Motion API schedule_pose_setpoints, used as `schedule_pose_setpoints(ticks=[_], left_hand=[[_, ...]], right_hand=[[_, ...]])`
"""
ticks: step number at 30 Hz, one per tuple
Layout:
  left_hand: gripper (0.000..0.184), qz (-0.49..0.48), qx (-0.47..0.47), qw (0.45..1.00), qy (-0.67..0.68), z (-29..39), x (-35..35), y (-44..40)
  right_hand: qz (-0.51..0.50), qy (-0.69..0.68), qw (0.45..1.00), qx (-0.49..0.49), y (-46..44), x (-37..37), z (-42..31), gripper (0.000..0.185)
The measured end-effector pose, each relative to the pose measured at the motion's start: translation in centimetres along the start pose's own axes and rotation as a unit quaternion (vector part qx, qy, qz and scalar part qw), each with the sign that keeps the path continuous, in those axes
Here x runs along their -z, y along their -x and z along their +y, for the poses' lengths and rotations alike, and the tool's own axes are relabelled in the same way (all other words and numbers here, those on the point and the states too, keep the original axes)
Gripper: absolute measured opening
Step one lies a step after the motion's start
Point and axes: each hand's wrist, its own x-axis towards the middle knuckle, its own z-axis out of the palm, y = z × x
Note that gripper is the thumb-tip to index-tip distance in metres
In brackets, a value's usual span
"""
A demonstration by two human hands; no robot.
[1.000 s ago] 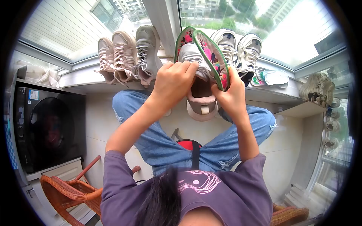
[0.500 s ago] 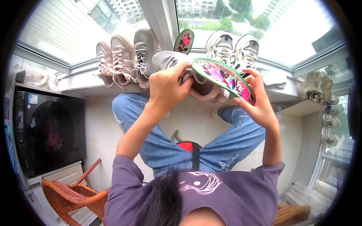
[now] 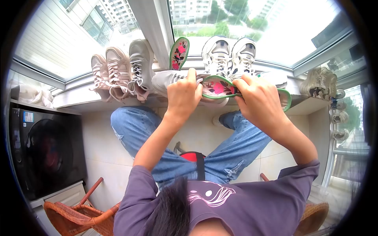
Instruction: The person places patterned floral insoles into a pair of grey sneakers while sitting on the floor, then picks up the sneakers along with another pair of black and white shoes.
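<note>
My right hand (image 3: 260, 100) is clamped around the middle of a flowered insole (image 3: 217, 87) with a green rim, which lies crosswise just right of the centre of the frame. One end shows between my hands; the other pokes out beyond my knuckles. My left hand (image 3: 182, 97) is curled tight over a gray shoe (image 3: 163, 82) near its laces, the toe pointing left. My left fingertips are hidden, so I cannot tell whether they also pinch the insole.

The insole looks light and thin, likely padded cloth: soft enough to bend, hard to break, and probably not slippery. The bound rim seems the surest place to take hold, thumb on one face and fingers on the other. The shoe looks heavier and firmer, best gripped near its opening.

A matching insole (image 3: 179, 53) leans upright at the upper centre, beside the window frame. Along the pale ledge (image 3: 75, 97) stand laced shoes: three at the upper left, and a pair of white sneakers (image 3: 217, 55) right of centre. Tall windows (image 3: 236, 23) fill the top with buildings and trees. A black washing machine (image 3: 53, 145) stands at the left edge, a wicker chair (image 3: 73, 216) at the lower left, on pale floor tiles (image 3: 104, 145).
</note>
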Motion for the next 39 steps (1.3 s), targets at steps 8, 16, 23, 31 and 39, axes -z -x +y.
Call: schedule_pose_setpoints(ticks=[8, 16, 23, 31, 39], left_hand=[[0.024, 0.004, -0.044, 0.999, -0.009, -0.6, -0.8, 0.1], [0.024, 0.037, -0.042, 0.998, 0.022, -0.5, -0.9, -0.1], [0.023, 0.001, 0.01, 0.997, 0.078, -0.7, -1.1, -0.2], [0.014, -0.026, 0.041, 0.95, 0.31, 0.5, 0.8, -0.4], [0.012, 0.036, 0.054, 0.945, 0.322, -0.8, 0.5, -0.6]], right_hand=[[-0.032, -0.043, 0.999, -0.005, -1.0, -4.0, 0.2, 0.034], [0.014, -0.063, 0.997, -0.034, -1.9, -6.2, 0.4, 0.043], [0.066, -0.087, 0.994, 0.008, -1.4, -8.3, 0.6, 0.016], [0.159, -0.18, 0.971, -0.01, -1.8, -10.9, -0.2, 0.017], [0.242, -0.162, 0.957, 0.0, -4.0, -11.0, -0.7, 0.028]])
